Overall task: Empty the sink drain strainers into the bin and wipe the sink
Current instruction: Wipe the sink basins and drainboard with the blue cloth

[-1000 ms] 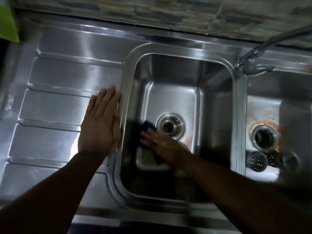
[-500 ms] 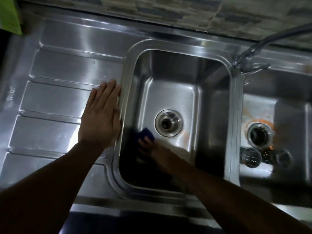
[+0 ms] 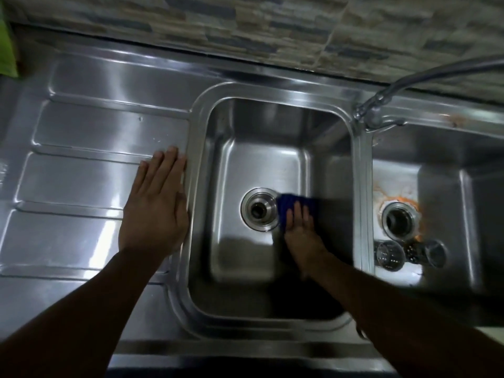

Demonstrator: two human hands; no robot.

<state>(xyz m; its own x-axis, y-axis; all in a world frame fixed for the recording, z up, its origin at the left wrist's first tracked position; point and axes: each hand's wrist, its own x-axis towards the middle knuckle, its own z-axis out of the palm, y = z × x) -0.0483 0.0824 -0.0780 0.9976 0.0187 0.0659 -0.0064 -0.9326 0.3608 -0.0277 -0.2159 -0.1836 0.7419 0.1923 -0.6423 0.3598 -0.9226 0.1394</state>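
Note:
My right hand (image 3: 300, 230) presses a dark blue cloth (image 3: 289, 204) flat on the floor of the left steel basin (image 3: 261, 165), just right of its drain (image 3: 259, 209). My left hand (image 3: 156, 205) lies flat, fingers together, on the ribbed drainboard (image 3: 81, 170) at the basin's left rim. In the right basin (image 3: 441, 181) two metal strainers (image 3: 389, 255) (image 3: 435, 253) lie on their sides below an open drain (image 3: 399, 220) ringed with orange stain.
A curved tap (image 3: 381, 100) rises from the divider between the basins and reaches off to the right. A stone-pattern tiled wall (image 3: 245, 25) runs along the back. Something green (image 3: 6, 50) sits at the far left edge.
My right hand has slid the cloth from the left of the drain, round its near side, to the right of it. My left hand has stayed on the drainboard.

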